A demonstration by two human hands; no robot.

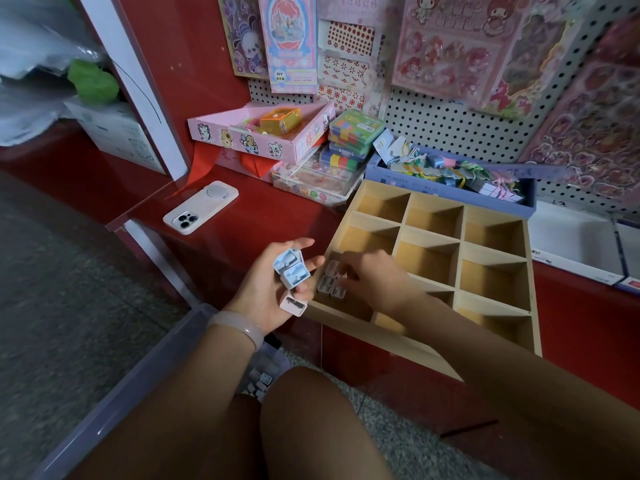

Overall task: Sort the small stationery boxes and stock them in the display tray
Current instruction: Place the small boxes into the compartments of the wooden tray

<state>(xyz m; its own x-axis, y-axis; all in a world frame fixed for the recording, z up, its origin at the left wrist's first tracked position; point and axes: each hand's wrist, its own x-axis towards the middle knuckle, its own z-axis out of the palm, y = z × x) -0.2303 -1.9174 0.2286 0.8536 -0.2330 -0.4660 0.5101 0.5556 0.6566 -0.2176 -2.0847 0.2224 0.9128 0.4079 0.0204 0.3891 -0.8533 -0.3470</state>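
Right, centre frame: the left hand (273, 289), palm up with a pale pink bangle (239, 329) at the wrist, has its grip curled round a cluster of small stationery boxes — two light blue plastic boxes (291, 268) stacked against the fingers and a pale pink box (293, 304) tucked at the lower edge of the palm. Just to the right of it, the right hand (370, 280) reaches into the lower-left compartment of the pale wooden display tray (460, 237), fingers bent down onto a few small grey-white boxes (330, 282) lying there; motion blur hides whether the grip is pinching one or only touching them, so I cannot tell. That tray, divided into square compartments, sits tilted on the glossy red tabletop (249, 216) at centre right, its near corner overhanging the edge.

Left of centre, a white smartphone (201, 207) lies face down on the red surface. Behind it, a pink cartoon-printed cardboard box (256, 133) holds an orange translucent case (280, 121). Beside that, a stack of clear cases with coloured blocks (353, 140) rests on flat packs, and a blue cardboard box (450, 171) full of tangled small trinkets stands behind the tray. Upper frame, sticker sheets (450, 46) hang on a white pegboard (450, 123). At the bottom, between the person's knees, a clear plastic bin (263, 375) on the speckled floor holds more small boxes.
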